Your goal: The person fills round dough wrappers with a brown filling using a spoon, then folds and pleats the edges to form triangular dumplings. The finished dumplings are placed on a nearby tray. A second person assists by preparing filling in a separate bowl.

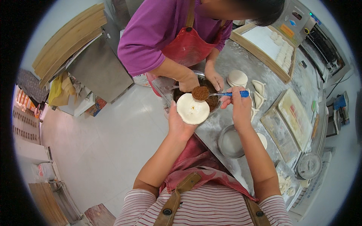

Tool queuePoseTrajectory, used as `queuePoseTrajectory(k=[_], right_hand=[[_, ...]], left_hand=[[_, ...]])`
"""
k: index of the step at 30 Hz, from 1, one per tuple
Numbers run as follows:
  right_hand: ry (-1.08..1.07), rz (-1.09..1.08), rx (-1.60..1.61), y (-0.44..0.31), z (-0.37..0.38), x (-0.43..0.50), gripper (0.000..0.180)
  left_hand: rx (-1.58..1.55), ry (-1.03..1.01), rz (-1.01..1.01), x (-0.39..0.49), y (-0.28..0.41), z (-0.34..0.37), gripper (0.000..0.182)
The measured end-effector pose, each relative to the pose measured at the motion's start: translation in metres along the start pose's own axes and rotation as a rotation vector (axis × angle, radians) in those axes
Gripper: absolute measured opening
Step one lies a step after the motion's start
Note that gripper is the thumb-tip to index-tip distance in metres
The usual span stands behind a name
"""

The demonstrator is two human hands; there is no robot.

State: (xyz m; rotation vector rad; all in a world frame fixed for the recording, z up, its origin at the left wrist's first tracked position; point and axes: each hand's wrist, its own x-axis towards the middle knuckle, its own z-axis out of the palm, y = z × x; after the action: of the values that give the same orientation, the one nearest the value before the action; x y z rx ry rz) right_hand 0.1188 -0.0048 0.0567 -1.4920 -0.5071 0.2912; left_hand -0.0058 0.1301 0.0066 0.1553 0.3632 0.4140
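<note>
My left hand (181,125) holds a round, flat dough wrapper (193,110) from below, with a small brown speck near its middle. In my right hand (239,104) is a spoon with a blue handle (242,93), heaped with brown crumbly filling (200,93) just above the wrapper's upper edge. Beneath both stands a metal bowl (217,106) holding dark filling. To the right of my right hand lie several folded dumplings (258,100), and a stack of round wrappers (237,78) sits above them.
A co-worker in a red apron (186,46) has both hands at the bowl. On the floured metal table (209,130) are a round metal pan (231,141), a lidded plastic container (295,118), a glass-lidded jar (309,166) and a wooden tray (254,49) of dough pieces.
</note>
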Motion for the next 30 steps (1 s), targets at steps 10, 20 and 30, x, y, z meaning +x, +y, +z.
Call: queuePoseTrajectory(k=[10,20,30], right_hand=[[-0.565,-0.907,-1.001,0.009,0.004,-0.046,0.027],[-0.558,-0.923,-1.043,0.003,-0.008,-0.057,0.032],[-0.228,-0.699,-0.498,-0.010,-0.015,-0.054,0.018]], left_hand=[[-0.029,0.076,0.018,0.007,-0.001,0.012,0.065],[-0.023,0.081,-0.005,0.004,-0.003,0.012,0.063],[-0.026,0.072,-0.004,-0.006,-0.005,0.023,0.065]])
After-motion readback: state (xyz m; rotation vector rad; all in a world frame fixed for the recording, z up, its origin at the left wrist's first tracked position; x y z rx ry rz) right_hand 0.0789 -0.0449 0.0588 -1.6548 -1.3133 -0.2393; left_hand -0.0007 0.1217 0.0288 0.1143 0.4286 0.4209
